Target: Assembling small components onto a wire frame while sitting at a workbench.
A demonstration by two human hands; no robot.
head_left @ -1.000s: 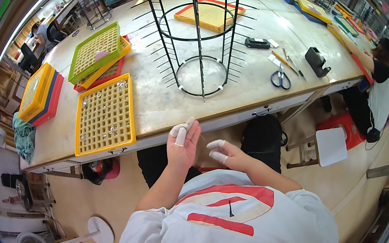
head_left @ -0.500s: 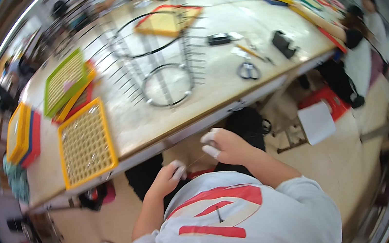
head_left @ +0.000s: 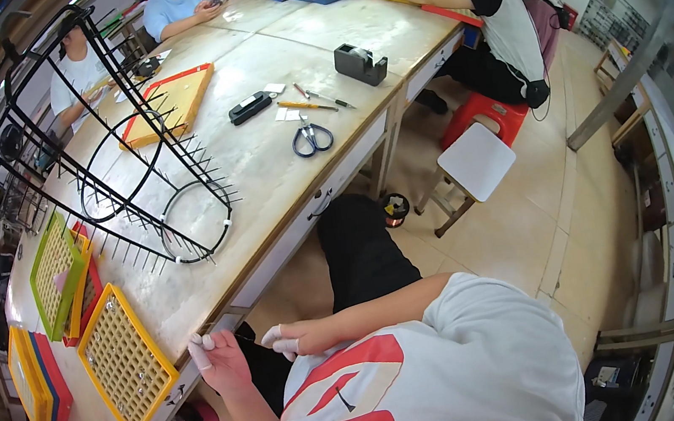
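My left hand [head_left: 224,363] is near the front edge of the table, palm turned up, close to the yellow-framed grid tray [head_left: 125,358]. White covers sit on its fingertips, which are pinched together. My right hand [head_left: 301,338] is a little to the right, in front of my shirt, with white covers on its curled thumb and fingers. Whatever either hand holds is too small to make out. Beyond them on the table, a black wire rack [head_left: 188,245] with rows of short prongs stands upright.
Stacked trays, one green-framed [head_left: 56,273], line the table's left side. Scissors [head_left: 312,139], a yellow pencil [head_left: 306,105], a tape dispenser [head_left: 360,64] and a red-edged tray [head_left: 170,105] lie farther back. A white-topped stool [head_left: 477,162] stands at right. Other people sit around the table.
My view has turned, so the table and rack appear shifted. Both hands have moved left toward the table edge, and the left hand has turned palm up. Earlier, a thin line showed between them.
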